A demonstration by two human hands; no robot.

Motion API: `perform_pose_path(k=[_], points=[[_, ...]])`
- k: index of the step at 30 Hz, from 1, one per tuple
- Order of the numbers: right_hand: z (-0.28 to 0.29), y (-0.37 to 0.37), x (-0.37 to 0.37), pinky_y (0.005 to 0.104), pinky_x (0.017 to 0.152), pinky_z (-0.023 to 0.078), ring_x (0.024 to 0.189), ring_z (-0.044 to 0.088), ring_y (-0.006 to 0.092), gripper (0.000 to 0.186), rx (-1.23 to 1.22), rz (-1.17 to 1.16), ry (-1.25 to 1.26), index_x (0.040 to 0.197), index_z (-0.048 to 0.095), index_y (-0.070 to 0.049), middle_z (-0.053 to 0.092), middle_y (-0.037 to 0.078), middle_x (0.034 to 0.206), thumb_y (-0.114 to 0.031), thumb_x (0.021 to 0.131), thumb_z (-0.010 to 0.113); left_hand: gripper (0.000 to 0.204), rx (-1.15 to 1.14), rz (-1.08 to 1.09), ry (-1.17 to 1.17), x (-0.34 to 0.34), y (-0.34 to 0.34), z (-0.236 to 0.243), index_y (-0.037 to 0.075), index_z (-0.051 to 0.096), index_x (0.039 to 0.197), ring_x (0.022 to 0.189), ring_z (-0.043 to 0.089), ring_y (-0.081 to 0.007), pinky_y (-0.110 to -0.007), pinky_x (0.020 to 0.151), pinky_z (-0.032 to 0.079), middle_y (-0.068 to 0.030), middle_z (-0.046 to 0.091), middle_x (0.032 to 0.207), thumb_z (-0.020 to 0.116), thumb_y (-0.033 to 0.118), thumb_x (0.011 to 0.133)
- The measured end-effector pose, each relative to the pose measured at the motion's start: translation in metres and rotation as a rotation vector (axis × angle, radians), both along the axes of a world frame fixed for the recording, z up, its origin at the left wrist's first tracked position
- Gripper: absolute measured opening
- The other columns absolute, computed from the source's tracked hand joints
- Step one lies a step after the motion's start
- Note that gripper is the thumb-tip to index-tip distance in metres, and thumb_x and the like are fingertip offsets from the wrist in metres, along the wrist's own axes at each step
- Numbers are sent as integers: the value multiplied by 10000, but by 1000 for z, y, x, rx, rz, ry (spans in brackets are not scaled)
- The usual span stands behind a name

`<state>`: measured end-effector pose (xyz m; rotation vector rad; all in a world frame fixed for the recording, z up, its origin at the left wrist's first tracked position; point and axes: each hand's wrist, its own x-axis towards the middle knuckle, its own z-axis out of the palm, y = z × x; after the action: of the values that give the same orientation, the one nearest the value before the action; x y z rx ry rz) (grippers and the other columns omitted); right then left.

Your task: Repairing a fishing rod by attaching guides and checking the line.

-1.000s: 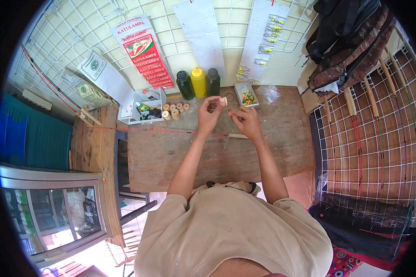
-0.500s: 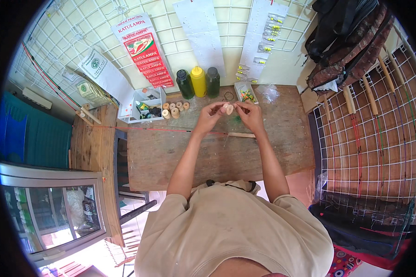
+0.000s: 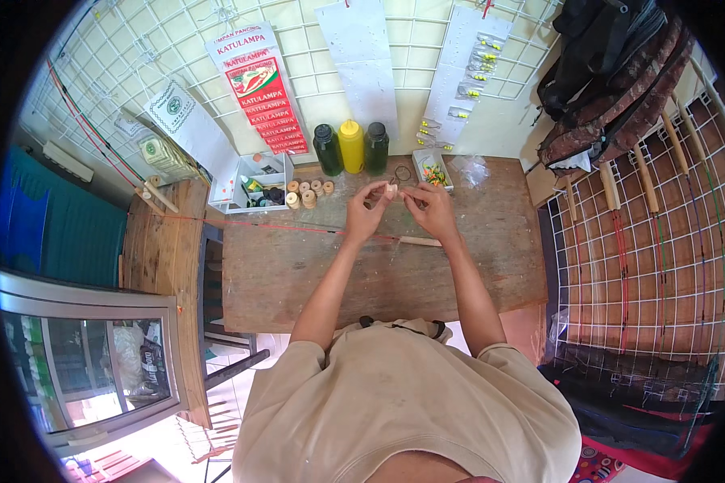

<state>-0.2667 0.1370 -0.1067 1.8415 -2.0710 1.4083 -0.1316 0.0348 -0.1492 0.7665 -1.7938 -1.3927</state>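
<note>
The yellow bottle (image 3: 352, 149) stands at the back of the wooden surface (image 3: 499, 241), flanked by 2 dark bottles (image 3: 327, 151). In front of the yellow bottle and slightly to its right, the left hand (image 3: 366, 211) pinches a small pale spool (image 3: 391, 188) between thumb and fingers. The right hand (image 3: 432, 211), farther right of that bottle, curls its thumb and fingertips toward each other just beside the spool; whether they meet or grip anything cannot be told.

Left of the yellow bottle, 6 wooden spools (image 3: 308, 199) form a cluster, and farther left sits a white box (image 3: 224, 191) of small containers. To its right are a dark ring (image 3: 403, 173), a small white tray (image 3: 425, 154) of colourful pieces and a clear plastic bag (image 3: 470, 171). Well in front of the bottle lies a rod's wooden handle (image 3: 419, 241), its thin red shaft (image 3: 298, 228) stretching out past the bottle's left.
</note>
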Motion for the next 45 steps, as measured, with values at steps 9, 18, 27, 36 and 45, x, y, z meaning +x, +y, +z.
perform_pose_path(k=[9, 18, 27, 36, 45], points=[[-15, -6, 4, 310, 509, 416, 517, 522, 199, 158, 69, -69, -330, 919, 707, -39, 564, 117, 642, -125, 788, 683, 374, 25, -297, -65, 15, -10, 3, 70, 638, 1137, 852, 581, -85, -219, 687, 439, -20, 658, 972, 678, 307, 850], [-60, -14, -8, 386, 743, 482, 714, 603, 305, 177, 69, -128, -138, 890, 718, -68, 658, 155, 844, -217, 803, 678, 328, 329, -119, 134, 4, -10, 9, 34, 623, 1116, 828, 569, -68, -213, 716, 440, -17, 649, 933, 650, 257, 877], [-19, -17, 11, 404, 726, 465, 827, 587, 315, 163, 148, 73, -169, 873, 709, -58, 642, 127, 822, -197, 802, 662, 317, 166, 20, 80, -1, -29, -19, 16, 593, 1099, 901, 588, -97, -247, 781, 465, -41, 638, 976, 683, 189, 850], [-31, -23, 2, 326, 614, 479, 715, 613, 254, 131, 147, -103, -343, 890, 673, -22, 634, 127, 841, -121, 806, 659, 344, 309, -150, 102, 2, -24, -19, 20, 571, 1158, 866, 617, -133, -245, 710, 523, -81, 607, 1058, 672, 80, 835], [-37, -29, -6, 256, 579, 463, 650, 600, 129, 117, 4, -93, -459, 909, 672, 0, 653, 90, 784, -83, 832, 642, 378, 338, -322, -23, 8, -35, -17, 23, 562, 1206, 941, 596, -123, -249, 761, 515, -70, 599, 1066, 662, 83, 847]])
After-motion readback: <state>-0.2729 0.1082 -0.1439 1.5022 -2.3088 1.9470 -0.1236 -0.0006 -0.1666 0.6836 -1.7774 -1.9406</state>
